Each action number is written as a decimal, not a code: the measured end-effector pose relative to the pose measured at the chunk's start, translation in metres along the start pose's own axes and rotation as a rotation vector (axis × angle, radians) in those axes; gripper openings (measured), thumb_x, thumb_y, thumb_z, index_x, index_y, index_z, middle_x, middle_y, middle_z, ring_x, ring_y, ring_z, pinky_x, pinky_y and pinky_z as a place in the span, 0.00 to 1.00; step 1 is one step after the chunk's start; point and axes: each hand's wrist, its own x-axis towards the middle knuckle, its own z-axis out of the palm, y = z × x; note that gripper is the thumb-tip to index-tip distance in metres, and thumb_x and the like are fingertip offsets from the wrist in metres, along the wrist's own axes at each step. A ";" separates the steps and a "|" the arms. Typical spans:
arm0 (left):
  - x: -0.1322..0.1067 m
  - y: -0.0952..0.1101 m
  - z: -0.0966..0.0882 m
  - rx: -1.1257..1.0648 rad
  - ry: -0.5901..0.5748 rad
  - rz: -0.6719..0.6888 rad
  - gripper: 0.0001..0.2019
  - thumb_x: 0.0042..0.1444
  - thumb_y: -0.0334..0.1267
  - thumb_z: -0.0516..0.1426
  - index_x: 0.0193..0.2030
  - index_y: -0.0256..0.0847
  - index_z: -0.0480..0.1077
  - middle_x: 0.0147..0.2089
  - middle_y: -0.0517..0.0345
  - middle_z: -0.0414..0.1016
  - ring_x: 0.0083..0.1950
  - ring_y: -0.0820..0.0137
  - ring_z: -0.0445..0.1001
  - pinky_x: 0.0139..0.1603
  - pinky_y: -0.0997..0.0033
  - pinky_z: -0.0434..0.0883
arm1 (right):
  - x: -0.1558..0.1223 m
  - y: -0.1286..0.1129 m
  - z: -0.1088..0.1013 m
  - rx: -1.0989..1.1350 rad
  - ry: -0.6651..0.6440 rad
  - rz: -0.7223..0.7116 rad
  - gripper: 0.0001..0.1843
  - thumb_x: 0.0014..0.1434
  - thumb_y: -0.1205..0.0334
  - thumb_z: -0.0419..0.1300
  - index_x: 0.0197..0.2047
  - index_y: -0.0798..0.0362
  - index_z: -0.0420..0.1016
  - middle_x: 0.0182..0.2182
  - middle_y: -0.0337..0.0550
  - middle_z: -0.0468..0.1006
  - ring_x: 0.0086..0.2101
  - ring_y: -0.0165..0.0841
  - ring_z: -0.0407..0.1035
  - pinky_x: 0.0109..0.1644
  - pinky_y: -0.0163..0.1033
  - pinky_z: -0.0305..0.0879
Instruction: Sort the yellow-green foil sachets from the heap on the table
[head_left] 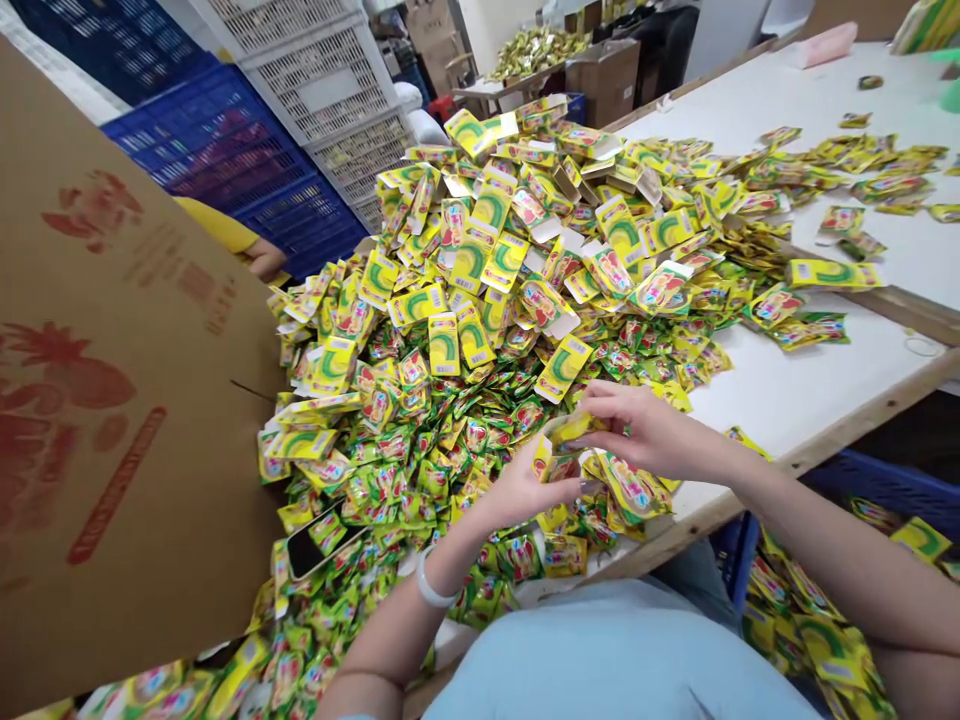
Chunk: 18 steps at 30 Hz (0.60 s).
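L hand [525,487] grips a small yellow carton [541,458]; R hand [634,428] pinches a yellow sachet [576,428] betw. thumb & fingers at the carton's end, can't tell if partly in. Both are nr the bench [795,375] edge, in front of heaped yellow cartons [471,262] & green sachets [435,478]. Phone [302,556] w/ a sachet on top lies L, nr big cardboard box [202,470]. Blue crate [892,478] of pkts at R.

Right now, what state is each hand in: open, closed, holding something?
Left hand: closed, holding a box.
Right hand: closed, fingers pinching a yellow packet against the box.
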 end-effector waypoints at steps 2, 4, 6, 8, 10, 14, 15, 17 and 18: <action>0.000 -0.006 0.000 0.071 0.019 0.021 0.32 0.48 0.46 0.69 0.58 0.40 0.66 0.52 0.51 0.73 0.54 0.58 0.71 0.59 0.57 0.69 | -0.003 -0.006 0.001 -0.118 -0.070 0.026 0.08 0.63 0.73 0.58 0.38 0.54 0.77 0.33 0.41 0.69 0.32 0.30 0.66 0.36 0.34 0.62; 0.000 -0.010 0.000 0.064 -0.004 0.009 0.33 0.47 0.47 0.69 0.58 0.40 0.66 0.50 0.52 0.74 0.52 0.59 0.72 0.57 0.58 0.70 | -0.005 -0.010 0.003 -0.153 -0.084 0.066 0.08 0.61 0.74 0.58 0.38 0.54 0.76 0.35 0.42 0.71 0.30 0.29 0.66 0.34 0.34 0.62; 0.000 -0.011 -0.001 -0.015 -0.090 -0.042 0.31 0.49 0.50 0.68 0.56 0.39 0.66 0.40 0.56 0.74 0.40 0.65 0.74 0.46 0.63 0.74 | -0.009 -0.009 0.006 -0.055 -0.040 0.090 0.06 0.60 0.72 0.60 0.40 0.54 0.75 0.34 0.42 0.73 0.30 0.30 0.68 0.33 0.33 0.63; -0.001 -0.011 -0.001 -0.094 -0.184 -0.093 0.28 0.50 0.52 0.67 0.52 0.37 0.66 0.31 0.62 0.70 0.29 0.72 0.69 0.34 0.69 0.72 | -0.014 -0.003 0.009 0.090 0.033 0.070 0.00 0.62 0.67 0.61 0.38 0.54 0.74 0.33 0.42 0.75 0.30 0.30 0.70 0.33 0.33 0.65; -0.003 -0.011 0.001 -0.139 -0.249 -0.123 0.25 0.50 0.54 0.66 0.46 0.37 0.67 0.28 0.64 0.68 0.25 0.75 0.66 0.29 0.73 0.68 | -0.022 0.004 0.014 0.161 0.081 0.024 0.08 0.66 0.64 0.57 0.33 0.53 0.72 0.33 0.43 0.76 0.31 0.30 0.70 0.34 0.33 0.65; -0.010 -0.022 0.012 -0.190 -0.321 -0.181 0.23 0.50 0.57 0.65 0.35 0.38 0.67 0.26 0.62 0.68 0.26 0.75 0.67 0.29 0.73 0.67 | -0.044 0.010 0.026 0.186 0.071 0.013 0.14 0.69 0.64 0.52 0.31 0.53 0.72 0.33 0.45 0.75 0.33 0.31 0.70 0.37 0.34 0.65; -0.012 -0.026 0.016 -0.201 -0.318 -0.204 0.24 0.49 0.57 0.66 0.37 0.38 0.67 0.27 0.62 0.68 0.26 0.75 0.66 0.29 0.72 0.67 | -0.050 0.009 0.029 0.189 0.068 0.061 0.13 0.69 0.63 0.54 0.32 0.53 0.72 0.32 0.44 0.74 0.32 0.30 0.69 0.36 0.34 0.65; -0.015 -0.033 0.022 -0.203 -0.295 -0.248 0.27 0.47 0.57 0.67 0.44 0.38 0.68 0.29 0.63 0.68 0.27 0.74 0.67 0.31 0.71 0.69 | -0.059 0.007 0.032 0.183 0.079 0.175 0.11 0.67 0.62 0.56 0.32 0.54 0.71 0.29 0.41 0.73 0.28 0.29 0.66 0.32 0.33 0.62; -0.016 -0.035 0.024 -0.188 -0.284 -0.258 0.29 0.46 0.56 0.67 0.47 0.38 0.67 0.31 0.62 0.69 0.29 0.73 0.68 0.34 0.68 0.71 | -0.062 0.006 0.032 0.174 0.084 0.216 0.10 0.67 0.61 0.57 0.33 0.54 0.71 0.28 0.40 0.72 0.26 0.28 0.65 0.30 0.32 0.61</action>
